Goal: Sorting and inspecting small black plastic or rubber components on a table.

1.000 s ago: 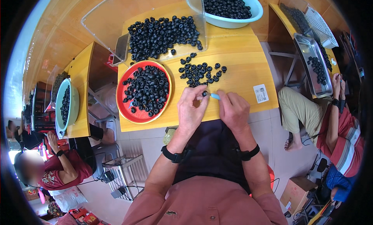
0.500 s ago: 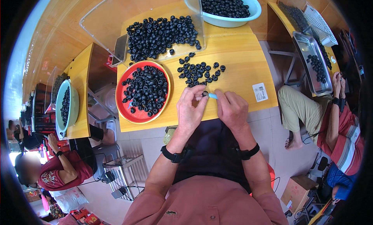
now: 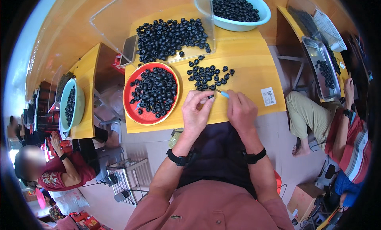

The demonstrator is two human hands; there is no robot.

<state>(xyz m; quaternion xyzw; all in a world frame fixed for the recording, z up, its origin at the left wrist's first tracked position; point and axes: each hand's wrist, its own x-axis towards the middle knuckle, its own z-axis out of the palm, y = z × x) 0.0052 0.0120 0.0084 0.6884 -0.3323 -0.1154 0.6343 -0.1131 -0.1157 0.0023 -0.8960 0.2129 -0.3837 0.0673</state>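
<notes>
My left hand [image 3: 196, 111] pinches a small black ring-shaped part [image 3: 210, 97] between thumb and fingertips, over the table's near edge. Just to its right, my right hand [image 3: 241, 111] closes around a small blue-handled tool [image 3: 224, 94] with a thin metal tip. That tip is apart from the pinched part and points up toward the left. Beyond both hands lies a loose group of black round parts [image 3: 206, 73] with holes in them. To the left stands a round red tray [image 3: 133, 111] with a yellow rim, heaped with similar parts.
A clear plastic bin [image 3: 107, 35], tipped on its side, spills a large pile of black parts [image 3: 170, 37]. Behind it is a light blue basin [image 3: 242, 25] of the same. A white label [image 3: 268, 96] is on the wooden table [image 3: 254, 63]. People sit at side tables left and right.
The tool's tip has come away from the black part, and my right hand has shifted slightly right. The whole view has moved a little.
</notes>
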